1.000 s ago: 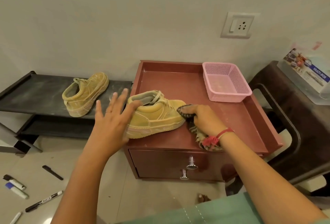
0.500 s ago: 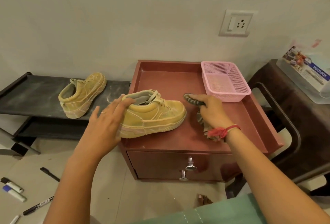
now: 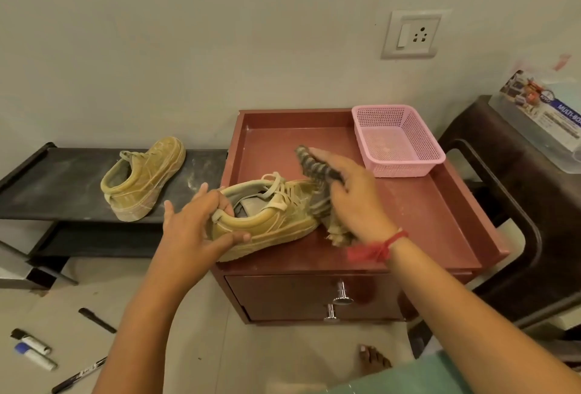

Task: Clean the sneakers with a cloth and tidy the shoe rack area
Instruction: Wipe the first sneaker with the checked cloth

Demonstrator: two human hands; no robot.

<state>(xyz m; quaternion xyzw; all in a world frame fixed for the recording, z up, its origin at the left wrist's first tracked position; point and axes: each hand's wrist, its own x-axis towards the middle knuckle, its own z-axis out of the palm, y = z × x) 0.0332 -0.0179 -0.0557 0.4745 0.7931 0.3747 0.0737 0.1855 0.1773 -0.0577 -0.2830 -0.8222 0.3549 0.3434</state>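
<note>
The sneaker (image 3: 267,214) is lying on the cabinet (image 3: 440,227) top with its heel at the front left corner. The left hand (image 3: 195,230) is gripping that heel: its fingers (image 3: 217,200) are curling over the collar into the opening and the thumb is pressing the outer side. That is probably bracing the shoe so that it does not slide while being wiped. At the toe end, the right hand (image 3: 355,202) is holding the striped cloth (image 3: 314,167) bunched against its palm. One end is sticking out past the fingertips over the toe cap and the other is hanging below the wrist. Blur makes it hard to tell whether cloth and toe are touching. Just outside the left thumb the cabinet edge is dropping to the floor, so the heel has little margin there. Beyond the right fingertips open red surface is running to the back lip. The pink basket (image 3: 405,167) is sitting further out at the back right corner, limiting a wide sweep. Well beyond the left knuckles the second sneaker (image 3: 144,178) is sitting on the dusty shoe rack (image 3: 47,186), with bare shelf beside it. Below that wrist, markers (image 3: 34,349) are lying scattered on the floor, probably awaiting tidying.
</note>
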